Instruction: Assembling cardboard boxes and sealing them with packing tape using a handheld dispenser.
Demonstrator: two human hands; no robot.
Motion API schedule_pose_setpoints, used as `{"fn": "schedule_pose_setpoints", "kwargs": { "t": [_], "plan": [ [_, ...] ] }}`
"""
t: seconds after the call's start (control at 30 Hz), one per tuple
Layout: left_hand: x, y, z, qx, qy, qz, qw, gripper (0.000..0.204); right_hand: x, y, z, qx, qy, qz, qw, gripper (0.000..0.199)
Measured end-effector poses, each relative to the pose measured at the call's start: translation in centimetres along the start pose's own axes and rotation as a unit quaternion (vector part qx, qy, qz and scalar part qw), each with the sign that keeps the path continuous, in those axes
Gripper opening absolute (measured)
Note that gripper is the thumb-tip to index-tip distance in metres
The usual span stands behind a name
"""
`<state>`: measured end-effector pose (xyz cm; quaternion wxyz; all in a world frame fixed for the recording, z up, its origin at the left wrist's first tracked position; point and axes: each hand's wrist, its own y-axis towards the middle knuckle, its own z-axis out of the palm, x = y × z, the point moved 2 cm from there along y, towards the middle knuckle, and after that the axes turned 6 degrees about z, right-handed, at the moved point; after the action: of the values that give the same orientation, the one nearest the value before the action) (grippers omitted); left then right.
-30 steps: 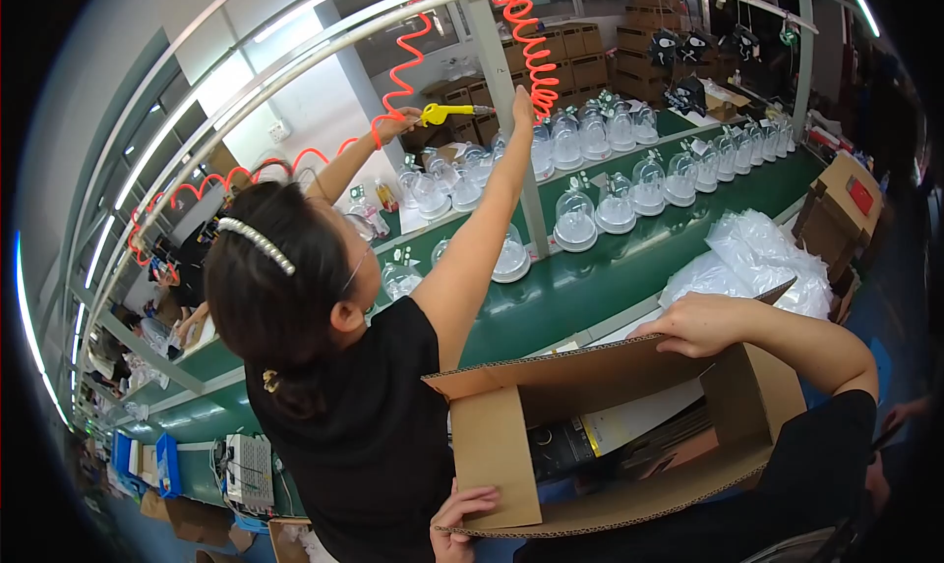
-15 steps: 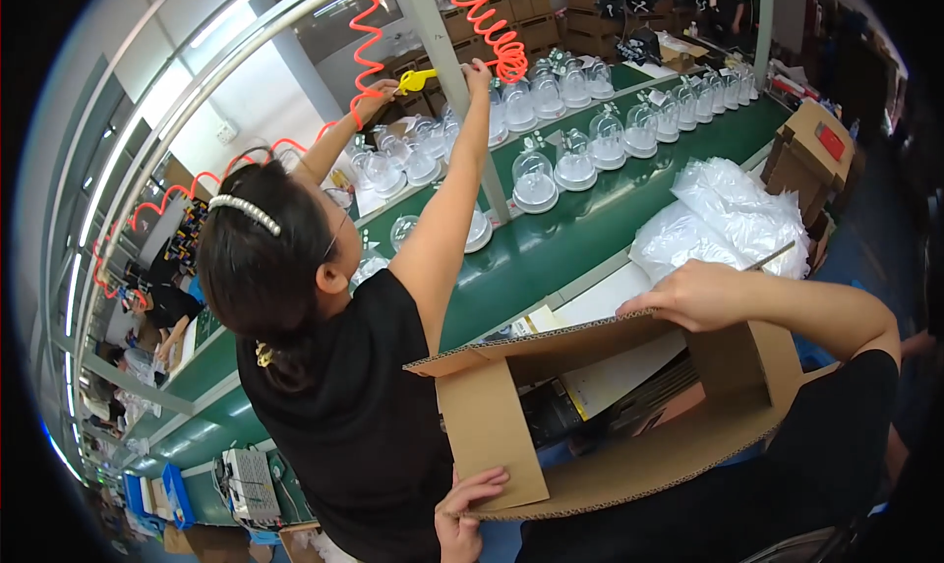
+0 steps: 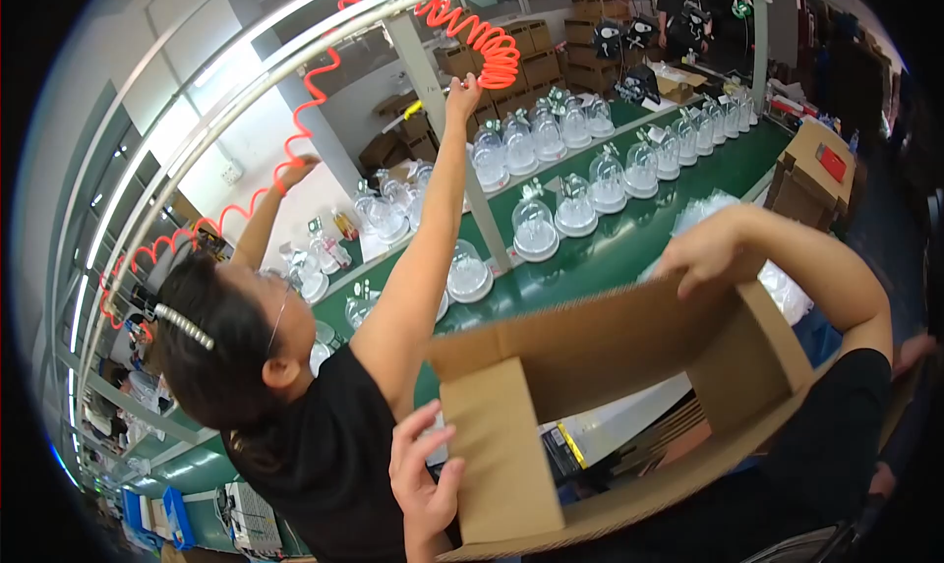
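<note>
Holding an open cardboard box (image 3: 610,406) across the lower middle of the head view, I have both hands on it; my left hand (image 3: 425,479), at about seven o'clock from the box's centre, has its fingers spread flat against the near left flap, pressing rather than clamped; my right hand (image 3: 710,253), at about one o'clock, is curled over the top edge of the far wall, fingers folded down on the cardboard; the box sits tilted, its opening facing up and toward me, with a dark item and a yellow strip partly visible inside, too hidden to identify; directly at nine o'clock of the box a co-worker in a black shirt (image 3: 324,465) stands close, touching or nearly touching the left flap, both arms raised; the co-worker's hand (image 3: 460,83) reaches a coiled orange hose (image 3: 482,42) hung from the overhead rail at twelve o'clock; beyond the box, a green workbench (image 3: 610,258) carries rows of clear glass domes (image 3: 536,227) on round bases; a smaller brown carton (image 3: 816,165) sits at two o'clock, well apart
</note>
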<state>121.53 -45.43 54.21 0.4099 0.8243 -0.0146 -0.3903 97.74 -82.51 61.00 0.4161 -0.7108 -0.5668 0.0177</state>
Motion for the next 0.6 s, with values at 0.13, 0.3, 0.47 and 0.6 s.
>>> {"fn": "schedule_pose_setpoints", "kwargs": {
  "t": [0.13,0.3,0.47,0.6],
  "plan": [
    [1.4,4.5,3.5,0.108,0.181,0.031,0.977,0.058,1.0,2.2,1.0,0.029,-0.081,-0.003,0.996,0.053],
    [3.7,3.6,5.0,0.198,0.254,-0.007,0.947,0.069,-1.3,3.8,-3.9,0.091,-0.019,0.063,0.994,0.074],
    [6.1,1.5,4.4,0.186,0.266,-0.043,0.945,0.062,1.1,5.6,-18.5,-0.258,-0.152,-0.029,0.954,0.046],
    [7.9,3.5,4.6,0.216,0.241,-0.025,0.946,0.056,1.6,4.9,-34.2,-0.633,-0.213,-0.123,0.734,0.023]
  ]
}}
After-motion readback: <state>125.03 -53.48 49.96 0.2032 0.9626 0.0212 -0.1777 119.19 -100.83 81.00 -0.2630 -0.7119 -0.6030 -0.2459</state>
